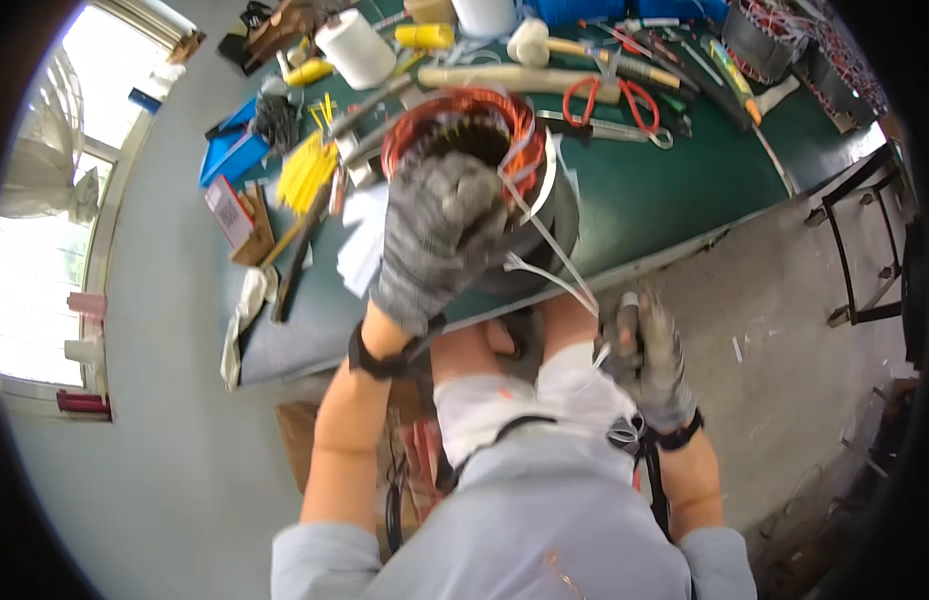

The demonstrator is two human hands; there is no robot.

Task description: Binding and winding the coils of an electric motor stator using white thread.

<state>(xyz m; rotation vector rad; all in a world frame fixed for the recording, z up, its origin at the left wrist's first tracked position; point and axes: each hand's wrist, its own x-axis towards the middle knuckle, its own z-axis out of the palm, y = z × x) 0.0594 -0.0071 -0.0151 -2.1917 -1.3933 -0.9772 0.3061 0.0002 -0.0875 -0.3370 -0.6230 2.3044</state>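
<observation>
A motor stator with a ring of copper windings point(455, 106) stands at the near edge of the green table. My left hand point(435, 235), in a grey glove, lies over its near rim with the fingers curled closed; what they grip, if anything, is hidden. From the windings a white cord point(551, 240) stretches down to the right. My right hand point(650, 360), also gloved, is closed on that cord beside my right thigh, off the table's edge. A loose forked cord end point(525, 264) hangs in front of the stator.
Scissors with red handles point(613, 104), a mallet point(530, 45) and a white thread spool point(355, 50) lie across the back of the table point(675, 190). To the left are yellow strips point(307, 172) and a blue tray point(230, 150). A black metal frame point(865, 240) stands at right.
</observation>
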